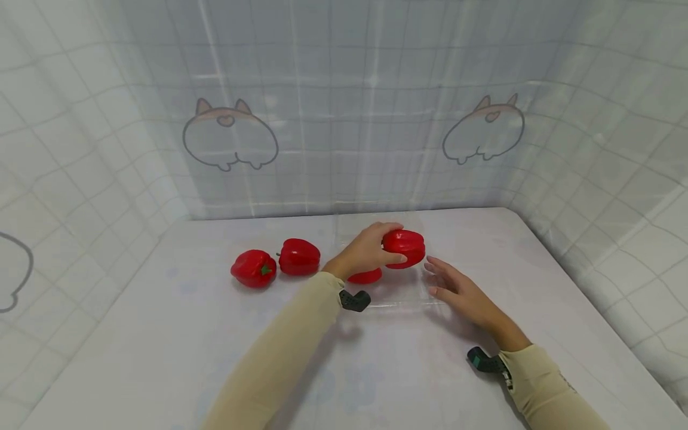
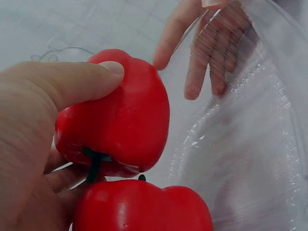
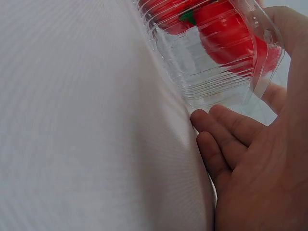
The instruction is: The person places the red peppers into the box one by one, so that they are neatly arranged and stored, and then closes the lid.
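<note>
The left hand (image 1: 371, 249) gripped a bell pepper (image 1: 404, 248), thumb across its glossy skin and the other fingers bent around the opposite side. The pepper was a saturated red, blocky and plump, with rounded lobes parted by shallow grooves, soft highlights on its smooth surface, and a short dark green stem (image 2: 94, 166) that pointed back toward the palm. It was over the right part of a clear plastic container (image 1: 400, 291) with ribbed, transparent walls; how far below the rim it reached could not be told. A second red pepper (image 1: 366, 277) sat in the left part of the container, partly hidden by the left hand and just beside the held one. The right hand (image 1: 466, 295) was just beside the right side of the container, its fingers loosely extended and slightly bent, with nothing in its grasp; whether a fingertip touched the plastic could not be told. Left of the container, two more peppers lay near each other on the white tabletop (image 1: 161, 352): the farther one (image 1: 299, 257) turned its stem leftward, and the nearer one (image 1: 253, 268) showed a brighter green stem on its right side.
</note>
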Demonstrator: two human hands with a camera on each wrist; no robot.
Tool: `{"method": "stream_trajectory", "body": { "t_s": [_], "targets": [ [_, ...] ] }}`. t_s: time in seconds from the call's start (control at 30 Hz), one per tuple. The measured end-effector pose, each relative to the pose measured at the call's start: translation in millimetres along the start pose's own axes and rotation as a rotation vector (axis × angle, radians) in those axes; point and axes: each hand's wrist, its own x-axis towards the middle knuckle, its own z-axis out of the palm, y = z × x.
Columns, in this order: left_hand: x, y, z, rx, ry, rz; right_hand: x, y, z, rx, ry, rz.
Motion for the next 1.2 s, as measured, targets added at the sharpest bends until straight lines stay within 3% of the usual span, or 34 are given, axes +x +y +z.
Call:
{"method": "stream_trajectory", "body": {
  "t_s": [0.37,0.6,1.03,1.2],
  "targets": [
    [2.2,1.1,2.2,0.076,-0.034,-0.035,-0.1,0.9,1.4,0.001,0.004,-0.023],
    [5.7,1.7,6.2,0.108,-0.032,-0.012,-0.3,0.4,2.2,0.012,0.001,-0.039],
    [4.8,3.0,11.3,0.285,-0.075,0.03,-1.1,2.5,2.2,0.031,-0.003,-0.075],
    [4.1,4.5,13.0,0.312,-0.072,0.046,-1.6,2.2,2.7,0.037,-0.005,-0.075]
  ]
}}
